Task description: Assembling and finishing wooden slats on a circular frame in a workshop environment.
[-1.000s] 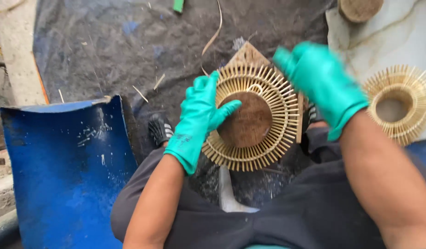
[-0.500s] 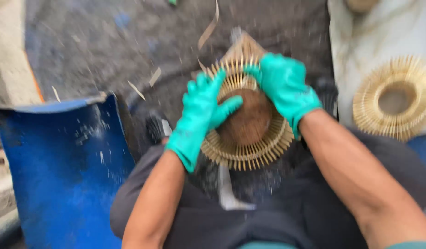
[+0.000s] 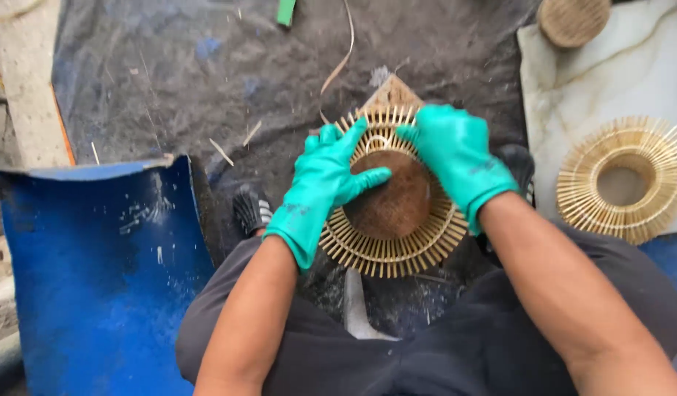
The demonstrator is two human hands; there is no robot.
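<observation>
Change: right hand (image 3: 455, 158) has been brought from off the rim onto the slatted bamboo ring (image 3: 393, 194) | left hand (image 3: 325, 180) kept in place | fingers spread flat, pressing | ring held between the knees above the dark tarp (image 3: 170, 81) | judged: two-handed seating underway

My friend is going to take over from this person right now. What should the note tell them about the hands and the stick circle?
Left hand: gloved, flat on the left side of the stick ring, fingers spread.
Right hand: gloved, pressing the ring's top right.
The ring sits between the knees, brown disc in its middle.
Done: one similar ring lies on the white slab to the right.
Left: this ring is not yet set aside.
</observation>
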